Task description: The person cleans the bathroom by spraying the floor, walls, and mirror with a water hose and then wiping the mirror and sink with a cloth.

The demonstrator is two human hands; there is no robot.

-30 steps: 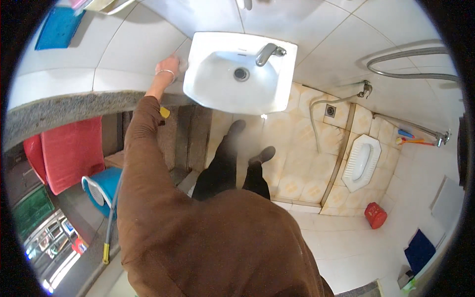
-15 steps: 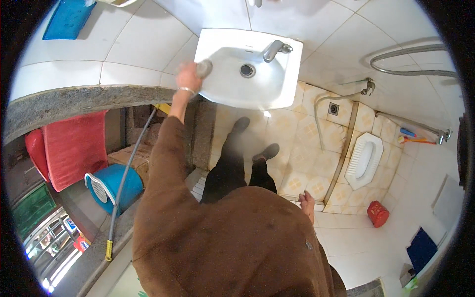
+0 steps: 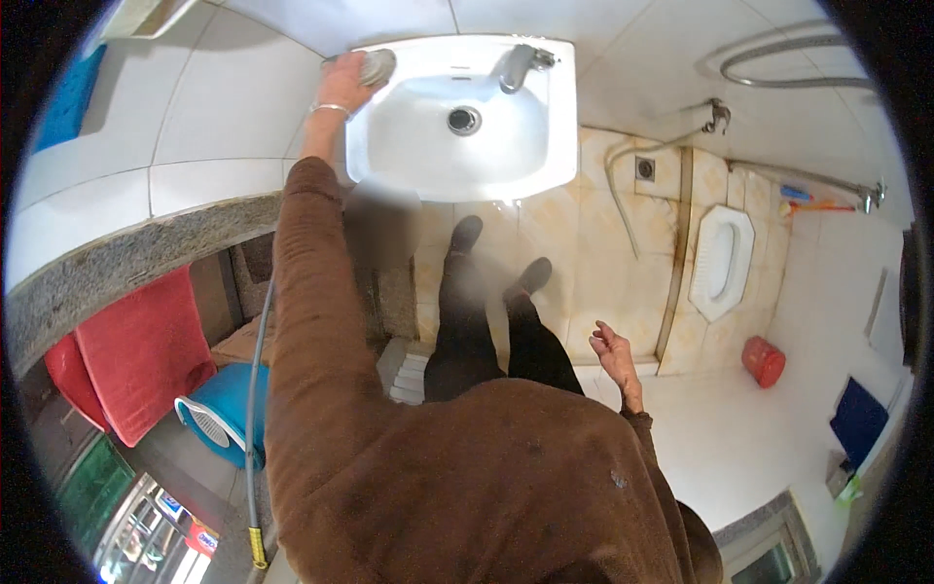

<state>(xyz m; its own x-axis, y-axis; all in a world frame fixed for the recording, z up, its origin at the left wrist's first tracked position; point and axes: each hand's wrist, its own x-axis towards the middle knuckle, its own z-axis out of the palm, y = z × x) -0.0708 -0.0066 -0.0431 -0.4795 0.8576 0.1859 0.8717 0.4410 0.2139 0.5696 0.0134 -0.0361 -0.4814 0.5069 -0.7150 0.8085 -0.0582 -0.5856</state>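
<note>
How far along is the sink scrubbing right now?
Early. The left hand presses a grey scrubber on the back left rim of the white sink. The basin, tap and other rims show no suds. The right hand hangs open, holding nothing.

Left arm stretched forward, right arm hanging low

The left arm, in a brown sleeve, reaches straight out from the shoulder, elbow nearly locked, with a thin bangle at the bare wrist. The left hand (image 3: 342, 90) is palm down, its fingers curled over and closed around something round and grey. The right arm hangs by the side, slightly bent, its sleeve ending at the wrist. The right hand (image 3: 613, 347) is empty and relaxed, palm turned inward, with the fingers loosely spread and gently curved.
</note>
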